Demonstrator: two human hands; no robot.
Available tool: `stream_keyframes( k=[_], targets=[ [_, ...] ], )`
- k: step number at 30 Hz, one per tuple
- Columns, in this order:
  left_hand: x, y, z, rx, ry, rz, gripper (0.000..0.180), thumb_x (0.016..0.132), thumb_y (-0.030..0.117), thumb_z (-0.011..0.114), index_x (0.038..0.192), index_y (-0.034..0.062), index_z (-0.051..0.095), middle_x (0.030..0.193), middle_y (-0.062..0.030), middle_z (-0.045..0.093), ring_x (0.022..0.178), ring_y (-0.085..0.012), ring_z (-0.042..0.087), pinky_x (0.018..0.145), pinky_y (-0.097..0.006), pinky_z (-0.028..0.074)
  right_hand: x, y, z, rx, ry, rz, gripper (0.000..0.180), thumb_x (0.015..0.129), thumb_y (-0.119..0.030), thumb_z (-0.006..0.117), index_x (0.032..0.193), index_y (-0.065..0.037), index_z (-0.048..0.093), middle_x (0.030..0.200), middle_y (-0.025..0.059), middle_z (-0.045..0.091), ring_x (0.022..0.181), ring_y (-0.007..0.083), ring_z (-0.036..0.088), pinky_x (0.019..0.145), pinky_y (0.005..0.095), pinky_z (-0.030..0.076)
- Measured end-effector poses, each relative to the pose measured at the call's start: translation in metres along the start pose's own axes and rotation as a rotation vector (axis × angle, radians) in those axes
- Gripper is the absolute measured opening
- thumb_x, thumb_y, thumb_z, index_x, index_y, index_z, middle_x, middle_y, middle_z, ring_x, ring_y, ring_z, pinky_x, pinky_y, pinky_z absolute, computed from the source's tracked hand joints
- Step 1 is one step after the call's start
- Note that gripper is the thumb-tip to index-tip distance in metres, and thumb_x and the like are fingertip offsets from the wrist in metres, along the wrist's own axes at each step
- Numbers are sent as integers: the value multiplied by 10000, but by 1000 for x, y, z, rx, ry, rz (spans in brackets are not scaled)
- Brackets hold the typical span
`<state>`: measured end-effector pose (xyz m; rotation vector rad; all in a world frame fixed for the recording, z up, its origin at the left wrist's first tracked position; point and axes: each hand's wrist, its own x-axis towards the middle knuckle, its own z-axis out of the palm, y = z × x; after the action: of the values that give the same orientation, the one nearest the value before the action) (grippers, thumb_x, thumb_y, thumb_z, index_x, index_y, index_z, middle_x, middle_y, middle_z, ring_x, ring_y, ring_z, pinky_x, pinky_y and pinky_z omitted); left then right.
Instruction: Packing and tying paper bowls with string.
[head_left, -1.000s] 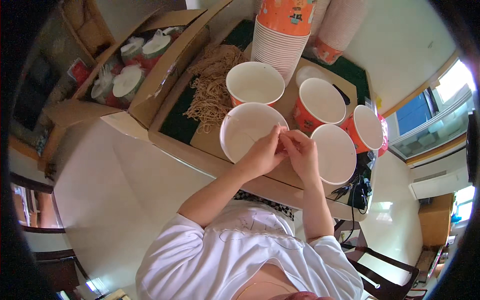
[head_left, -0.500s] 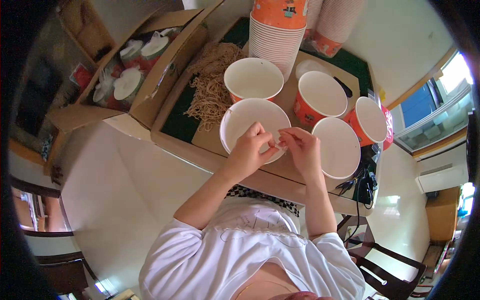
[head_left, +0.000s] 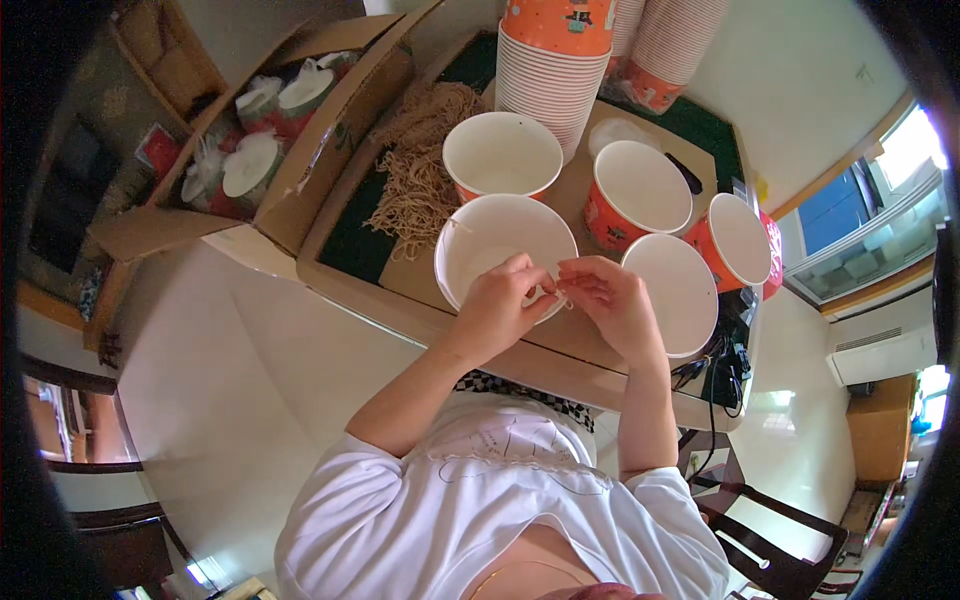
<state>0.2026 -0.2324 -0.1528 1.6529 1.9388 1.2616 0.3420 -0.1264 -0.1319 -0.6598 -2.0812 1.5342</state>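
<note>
Over the near right rim of a white-lined paper bucket [head_left: 470,250], my left hand [head_left: 503,305] and my right hand [head_left: 615,300] meet with fingertips pinched together. Between them is a thin cream cord [head_left: 568,301], a short loop of it hanging below the right fingertips. Another bit of cord shows at the bucket's far left rim. Behind this bucket stands a second paper bucket [head_left: 500,150] with an orange-red outside. To the left of both lies a tangled heap of beige cord [head_left: 425,170].
More open buckets stand at the right: one red [head_left: 640,185], one white inside [head_left: 672,300], one smaller [head_left: 742,240]. A tall bucket stack [head_left: 545,95] rises behind. An open carton [head_left: 330,130] holds wrapped tubs. Black cables [head_left: 725,365] lie at the table's right edge.
My right hand has turned slightly and its fingers have lowered. A small loop of cord now shows below the fingertips. The buckets have stayed in place.
</note>
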Motion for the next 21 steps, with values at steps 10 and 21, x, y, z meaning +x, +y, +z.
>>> stream_keyframes(
  k=[10,21],
  targets=[
    [1,6,0,3,-16,36,119,804,112,608,914,67,598,815,-109,583,710,-304,593,658,-403,481,8,11,-1,-274,166,-215,119,772,40,614,885,14,639,904,119,637,797,217,651,679,287,520],
    [7,4,-6,403,-65,256,132,783,113,600,904,158,630,801,-50,540,726,-221,607,613,-367,501,14,2,0,-333,204,-74,120,798,-99,663,810,13,623,733,123,656,653,197,658,585,296,502]
  ],
)
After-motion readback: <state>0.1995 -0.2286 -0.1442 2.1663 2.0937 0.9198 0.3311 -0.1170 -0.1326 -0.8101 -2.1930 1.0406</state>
